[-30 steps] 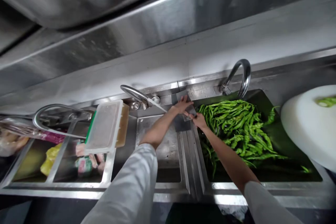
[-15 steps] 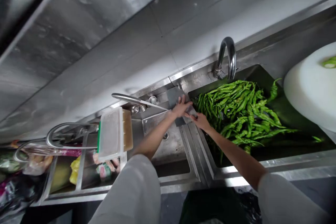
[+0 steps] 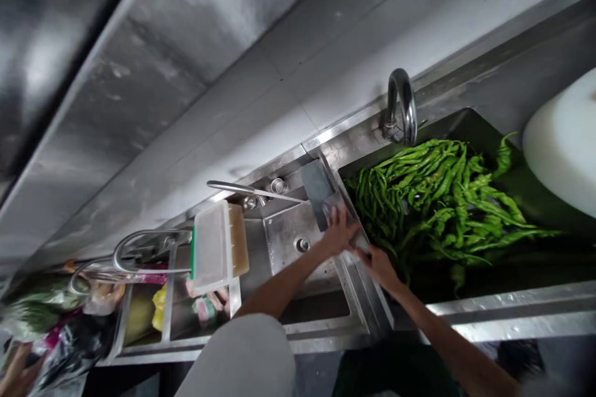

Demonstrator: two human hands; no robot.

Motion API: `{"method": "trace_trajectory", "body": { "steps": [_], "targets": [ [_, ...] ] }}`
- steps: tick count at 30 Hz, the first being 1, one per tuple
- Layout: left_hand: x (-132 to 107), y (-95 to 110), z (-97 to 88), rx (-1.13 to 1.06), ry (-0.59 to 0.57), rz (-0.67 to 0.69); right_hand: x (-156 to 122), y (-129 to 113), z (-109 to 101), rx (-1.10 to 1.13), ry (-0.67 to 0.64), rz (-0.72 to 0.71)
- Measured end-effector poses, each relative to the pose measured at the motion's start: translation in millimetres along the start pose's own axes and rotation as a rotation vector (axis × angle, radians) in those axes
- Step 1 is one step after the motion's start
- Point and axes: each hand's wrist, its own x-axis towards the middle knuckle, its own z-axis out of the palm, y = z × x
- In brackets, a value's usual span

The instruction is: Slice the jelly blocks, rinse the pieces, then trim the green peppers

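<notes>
A dark grey, flat block like a sharpening stone [image 3: 317, 185] lies slanted at the right side of the middle sink. Over its near end is my left hand [image 3: 341, 231], fingers spread and pressed down on a blurred grey blade. Close on its right, my right hand [image 3: 379, 268] is closed at the blade's near end, apparently round a knife's handle; the grip is mostly hidden. Motion smears the blade, so its outline is unclear. From a slanted spout [image 3: 230, 186] a thin white stream reaches toward the block.
Many long green peppers [image 3: 447, 198] fill the right sink, under a curved tap [image 3: 403, 99]. A white round board [image 3: 568, 142] stands far right. Left are a lidded plastic box [image 3: 212, 248], sinks with yellow and pink items, bagged vegetables [image 3: 35, 316], and another person's hand [image 3: 18, 372].
Both my hands have slid toward me along the grey block, uncovering more of its far end. The view has shifted slightly, and another person's hand now shows at lower left.
</notes>
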Motion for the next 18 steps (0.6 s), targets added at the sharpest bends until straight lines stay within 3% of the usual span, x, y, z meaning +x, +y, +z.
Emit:
{"method": "trace_trajectory", "body": {
  "steps": [2, 5, 7, 9, 12, 14, 18],
  "targets": [
    [1, 1, 0.0, 0.014, -0.005, 0.03, 1, 3, 0, -0.012, 0.019, 0.014],
    [26, -32, -45.5, -0.025, 0.032, 0.015, 58, -30, -22, -0.01, -0.004, -0.002],
    [35, -49, -63.4, -0.057, 0.068, 0.024, 78, -46, -28, -0.03, 0.025, 0.044],
    [25, -41, -48.8, -0.068, 0.056, 0.048, 55, -39, -16, -0.025, 0.053, 0.045],
    [-3, -8, -0.5, -0.056, -0.004, 0.053, -11, -9, 13, 0.003, 0.037, 0.047],
    [-4, -3, 5.0, -0.046, -0.033, 0.058, -18, -4, 15, 0.012, 0.029, 0.075],
    [34, -40, -50.2, -0.042, -0.005, 0.035, 55, -37, -16, -0.002, 0.029, 0.06]
  ]
}}
